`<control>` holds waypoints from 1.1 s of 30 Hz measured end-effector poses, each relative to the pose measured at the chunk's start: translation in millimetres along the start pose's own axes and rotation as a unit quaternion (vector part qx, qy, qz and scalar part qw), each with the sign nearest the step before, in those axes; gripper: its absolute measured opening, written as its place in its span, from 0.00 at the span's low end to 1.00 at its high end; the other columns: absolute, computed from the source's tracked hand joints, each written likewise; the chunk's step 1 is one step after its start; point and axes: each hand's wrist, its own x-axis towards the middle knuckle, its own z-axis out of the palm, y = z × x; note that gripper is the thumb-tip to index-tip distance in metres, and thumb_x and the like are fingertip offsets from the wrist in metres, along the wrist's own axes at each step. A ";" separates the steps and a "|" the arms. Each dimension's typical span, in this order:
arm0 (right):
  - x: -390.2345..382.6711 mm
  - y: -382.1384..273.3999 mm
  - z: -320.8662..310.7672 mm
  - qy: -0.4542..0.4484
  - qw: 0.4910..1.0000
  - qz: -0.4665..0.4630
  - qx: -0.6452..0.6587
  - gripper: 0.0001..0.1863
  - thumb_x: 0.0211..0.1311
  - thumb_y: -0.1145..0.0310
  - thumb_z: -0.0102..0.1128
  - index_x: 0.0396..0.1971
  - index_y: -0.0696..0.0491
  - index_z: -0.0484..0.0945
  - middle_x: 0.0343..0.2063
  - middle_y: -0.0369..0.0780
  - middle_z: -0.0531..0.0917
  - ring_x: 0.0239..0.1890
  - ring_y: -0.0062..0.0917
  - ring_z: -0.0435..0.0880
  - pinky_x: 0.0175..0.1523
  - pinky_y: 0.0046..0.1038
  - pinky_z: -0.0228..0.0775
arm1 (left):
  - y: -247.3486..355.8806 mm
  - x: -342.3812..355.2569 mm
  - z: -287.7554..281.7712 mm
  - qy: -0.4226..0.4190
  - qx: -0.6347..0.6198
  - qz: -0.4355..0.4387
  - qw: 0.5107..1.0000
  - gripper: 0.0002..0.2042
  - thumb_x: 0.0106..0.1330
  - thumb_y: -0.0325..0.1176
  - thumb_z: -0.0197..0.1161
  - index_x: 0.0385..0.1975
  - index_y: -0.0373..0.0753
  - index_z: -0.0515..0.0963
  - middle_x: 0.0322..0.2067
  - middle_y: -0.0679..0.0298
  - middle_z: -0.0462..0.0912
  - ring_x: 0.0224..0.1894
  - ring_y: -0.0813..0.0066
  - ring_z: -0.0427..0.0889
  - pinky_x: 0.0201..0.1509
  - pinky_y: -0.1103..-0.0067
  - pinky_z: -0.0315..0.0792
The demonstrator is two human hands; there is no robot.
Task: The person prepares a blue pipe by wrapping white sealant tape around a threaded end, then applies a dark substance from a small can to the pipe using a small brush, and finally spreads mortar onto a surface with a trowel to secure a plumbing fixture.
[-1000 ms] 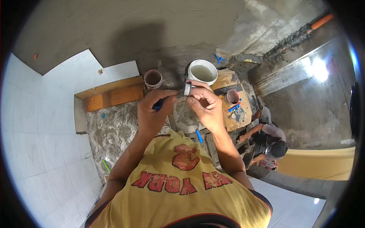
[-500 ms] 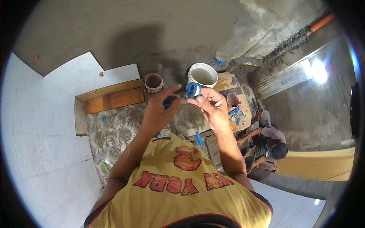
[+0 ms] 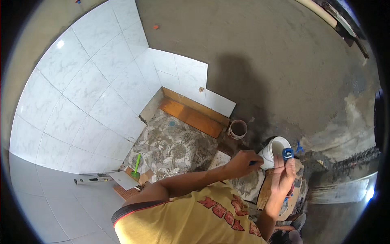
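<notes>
Holding a small blue spool [image 3: 287, 153] at its fingertips, my right hand [image 3: 282, 177] is raised and closed narrowly on it; white shows at the spool's middle. My left hand [image 3: 244, 162] is apart from it, to its left, with fingers curled in. A dark blue patch shows at those fingers; I cannot tell whether the left hand grips anything.

The white bucket [image 3: 266, 157] stands beyond and between both hands, partly covered by them. Blue plastic pieces [image 3: 300, 147] lie just beyond the spool, to the right. Beyond my left hand, near it, stands a smaller bucket [image 3: 231, 133]; farther left is an orange-brown wooden plank [image 3: 193, 118].

Well left of both hands I note a green-handled tool [image 3: 137, 162] and a spirit level [image 3: 91, 179]. Another person [image 3: 296, 225] is partly visible nearer my body, right of my right forearm.
</notes>
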 end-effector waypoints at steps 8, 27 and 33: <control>5.9 1.0 -0.7 0.014 1.000 -0.004 -0.025 0.17 0.70 0.68 0.59 0.52 0.62 0.73 0.49 0.43 0.81 0.48 0.31 0.82 0.59 0.39 0.74 | -26.7 -27.9 -20.1 0.035 -0.349 -0.288 0.891 0.13 0.71 0.37 0.62 0.48 0.34 0.81 0.35 0.64 0.85 0.35 0.85 0.82 0.29 0.85 0.71; -43.7 91.2 24.7 0.054 0.973 0.222 -0.043 0.12 0.72 0.66 0.49 0.45 0.56 0.76 0.39 0.39 0.83 0.35 0.27 0.81 0.45 0.33 0.74 | -57.3 -44.8 -15.3 0.078 -0.313 -0.317 0.892 0.18 0.72 0.44 0.61 0.52 0.38 0.80 0.39 0.66 0.83 0.38 0.81 0.77 0.43 0.78 0.74; -37.7 93.0 39.7 0.029 0.974 0.216 -0.065 0.10 0.69 0.71 0.50 0.43 0.60 0.76 0.40 0.42 0.81 0.36 0.30 0.81 0.44 0.34 0.77 | -56.6 -46.6 -23.0 0.087 -0.314 -0.301 0.896 0.16 0.73 0.41 0.60 0.52 0.37 0.80 0.41 0.65 0.84 0.40 0.79 0.79 0.45 0.79 0.75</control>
